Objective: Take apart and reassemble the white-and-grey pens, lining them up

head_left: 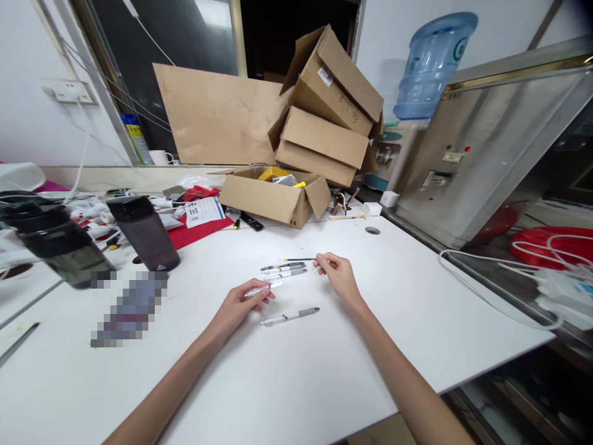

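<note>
My left hand is closed around a white pen barrel, whose pale end sticks out to the right past the fingertips. My right hand pinches a small pale pen part, mostly hidden by the fingers. A thin dark pen refill with a yellowish section stretches left from the right fingertips; I cannot tell whether it is held or lies on the table. Between and just beyond the hands, several white-and-grey pens lie side by side. Nearer to me rests a single white-and-grey pen.
The white table carries a dark bottle, a larger black-lidded bottle and a pixelated object at left. An open cardboard box stands behind, near a remote. A cable crosses the right edge.
</note>
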A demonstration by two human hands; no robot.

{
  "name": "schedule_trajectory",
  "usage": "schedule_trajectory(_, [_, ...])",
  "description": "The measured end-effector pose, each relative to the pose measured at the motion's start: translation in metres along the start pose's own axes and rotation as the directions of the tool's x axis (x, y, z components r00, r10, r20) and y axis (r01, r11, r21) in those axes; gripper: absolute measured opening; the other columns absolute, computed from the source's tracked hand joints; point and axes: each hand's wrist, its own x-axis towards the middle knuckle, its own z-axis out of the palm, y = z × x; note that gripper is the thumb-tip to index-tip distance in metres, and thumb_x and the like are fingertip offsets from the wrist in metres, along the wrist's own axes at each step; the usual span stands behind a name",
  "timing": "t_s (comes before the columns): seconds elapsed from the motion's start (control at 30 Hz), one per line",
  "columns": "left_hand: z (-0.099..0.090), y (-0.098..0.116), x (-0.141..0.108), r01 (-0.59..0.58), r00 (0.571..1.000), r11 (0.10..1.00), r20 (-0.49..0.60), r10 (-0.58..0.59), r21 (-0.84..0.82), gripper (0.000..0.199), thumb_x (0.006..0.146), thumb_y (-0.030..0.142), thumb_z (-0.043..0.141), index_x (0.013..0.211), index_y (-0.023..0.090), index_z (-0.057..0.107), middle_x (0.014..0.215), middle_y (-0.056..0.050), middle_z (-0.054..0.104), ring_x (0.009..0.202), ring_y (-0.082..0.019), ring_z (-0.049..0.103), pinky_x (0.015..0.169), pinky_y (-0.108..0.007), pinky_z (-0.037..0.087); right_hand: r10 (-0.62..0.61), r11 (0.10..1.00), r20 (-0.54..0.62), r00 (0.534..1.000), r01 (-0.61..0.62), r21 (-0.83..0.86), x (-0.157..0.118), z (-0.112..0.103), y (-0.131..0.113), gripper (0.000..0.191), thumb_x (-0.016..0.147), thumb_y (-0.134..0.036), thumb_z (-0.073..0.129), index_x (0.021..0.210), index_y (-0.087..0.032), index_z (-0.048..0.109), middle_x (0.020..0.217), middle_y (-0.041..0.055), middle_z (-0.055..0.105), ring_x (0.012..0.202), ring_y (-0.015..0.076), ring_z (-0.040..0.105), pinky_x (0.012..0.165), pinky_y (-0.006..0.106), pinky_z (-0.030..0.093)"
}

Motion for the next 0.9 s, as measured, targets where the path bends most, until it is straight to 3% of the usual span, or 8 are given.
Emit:
schedule_trajectory(0.33, [-0.0002, -0.0039, 0.0011, 0.003, 1.000, 1.000, 0.013, -0.003, -0.011, 0.038, 0.088, 0.054, 0.067, 0.102, 0.020, 0.074, 0.097, -0.008, 0.075, 0.091, -0.022, 0.065, 0.078, -0.031, 0.051, 0.055, 0.998, -0.051, 0.997, -0.055, 0.018, 0.0007, -0.0016, -0.0046, 0.050, 0.086, -0.061, 0.062, 0.061, -0.018, 0.070, 0.067, 0.0054, 0.069, 0.054, 0.0147, 0.056, 0.060, 0.029, 0.048])
schedule_trajectory(0.9, [-0.0003, -0.0078, 0.0025, 0.025, 0.999, 1.000, 0.031, -0.024, -0.006, 0.039, 0.087, 0.055, 0.067, 0.103, 0.020, 0.074, 0.097, -0.008, 0.074, 0.087, -0.021, 0.063, 0.078, -0.031, 0.052, 0.048, 0.998, -0.074, 0.996, -0.046, 0.040, 0.0037, -0.0047, -0.0052, 0.051, 0.086, -0.061, 0.062, 0.060, -0.018, 0.069, 0.065, 0.0057, 0.069, 0.053, 0.0141, 0.055, 0.059, 0.028, 0.048])
